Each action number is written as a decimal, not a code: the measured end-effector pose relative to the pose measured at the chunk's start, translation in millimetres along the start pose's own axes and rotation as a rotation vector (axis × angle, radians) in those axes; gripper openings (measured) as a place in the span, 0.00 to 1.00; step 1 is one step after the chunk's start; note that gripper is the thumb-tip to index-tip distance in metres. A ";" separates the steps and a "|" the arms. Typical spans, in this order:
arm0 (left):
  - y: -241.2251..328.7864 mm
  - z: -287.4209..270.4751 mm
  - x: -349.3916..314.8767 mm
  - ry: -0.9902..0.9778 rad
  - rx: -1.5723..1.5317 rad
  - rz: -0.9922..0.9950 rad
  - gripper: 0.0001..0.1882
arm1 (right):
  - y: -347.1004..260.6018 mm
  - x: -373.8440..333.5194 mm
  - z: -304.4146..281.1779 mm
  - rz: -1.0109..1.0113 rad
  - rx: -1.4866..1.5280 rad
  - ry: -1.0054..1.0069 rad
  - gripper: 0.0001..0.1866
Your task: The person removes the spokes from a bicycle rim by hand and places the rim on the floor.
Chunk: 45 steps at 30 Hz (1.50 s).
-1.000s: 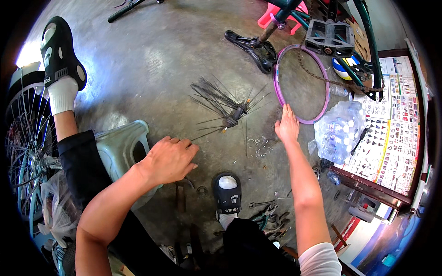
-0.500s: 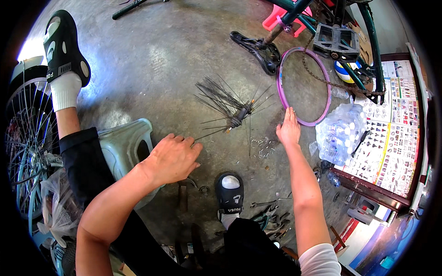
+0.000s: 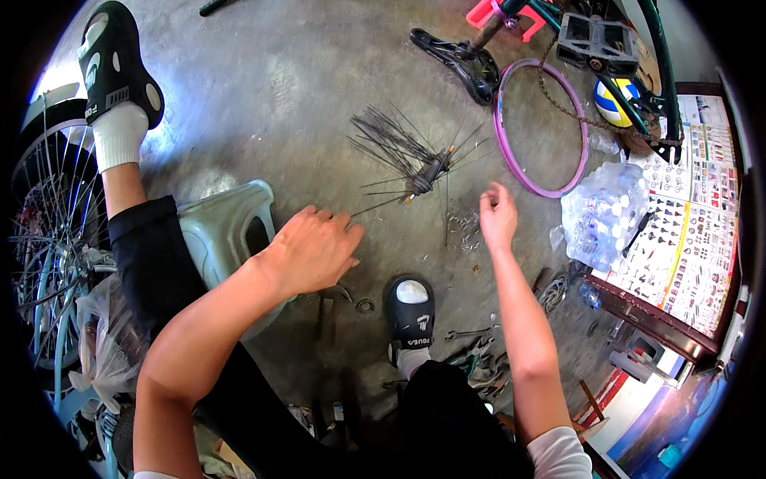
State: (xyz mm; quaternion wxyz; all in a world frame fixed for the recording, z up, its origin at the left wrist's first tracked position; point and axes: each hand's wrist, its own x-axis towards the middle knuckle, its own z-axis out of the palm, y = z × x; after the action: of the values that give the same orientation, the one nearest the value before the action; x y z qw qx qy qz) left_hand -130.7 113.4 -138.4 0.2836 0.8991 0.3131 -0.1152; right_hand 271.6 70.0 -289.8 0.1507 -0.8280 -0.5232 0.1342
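My left hand (image 3: 315, 251), back upward and fingers curled, is beside the pale green plastic stool (image 3: 227, 219). A thin dark spoke runs from a bicycle hub (image 3: 431, 172) to its fingers; whatever the fingers close on is hidden. Loose dark spokes (image 3: 383, 136) fan out from this hub on the concrete floor. My right hand (image 3: 499, 217) hovers with loosely bent fingers and nothing seen in it. A purple wheel rim (image 3: 501, 142) lies beyond it, apart from the fingers. Small silvery pieces (image 3: 464, 230) are scattered between the hub and my right hand.
A bicycle saddle (image 3: 459, 64), pedal (image 3: 597, 41) and green frame are at upper right. Wrapped bottles (image 3: 606, 215) stand beside a poster-covered table (image 3: 686, 239). Tools (image 3: 483, 355) lie near my right foot (image 3: 411, 315). A spoked wheel (image 3: 52, 223) is at left.
My right hand has drawn back from the purple rim, and its fingers have bent. The whole view has shifted slightly; my left hand keeps about the same place by the spoke.
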 end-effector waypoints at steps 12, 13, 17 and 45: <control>3.5 3.9 1.9 -0.009 0.012 0.025 0.20 | -35.5 -70.3 28.3 0.050 0.256 -0.094 0.13; 2.3 3.6 0.6 0.001 0.007 0.019 0.20 | -40.2 -70.5 25.8 0.071 0.264 -0.108 0.13; -0.4 3.2 -1.5 0.048 0.002 0.020 0.20 | -35.1 -70.3 30.4 0.005 0.208 -0.074 0.12; -20.2 -21.2 1.0 0.015 0.010 -0.093 0.23 | -26.6 -156.4 37.7 -0.076 -0.024 -0.220 0.08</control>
State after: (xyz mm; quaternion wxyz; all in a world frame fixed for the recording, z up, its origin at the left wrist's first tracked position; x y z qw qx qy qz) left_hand -142.0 139.1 -130.4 0.2713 0.8857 0.3560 -0.1231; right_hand 170.2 -56.9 -304.0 0.0874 -0.7896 -0.5691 0.2121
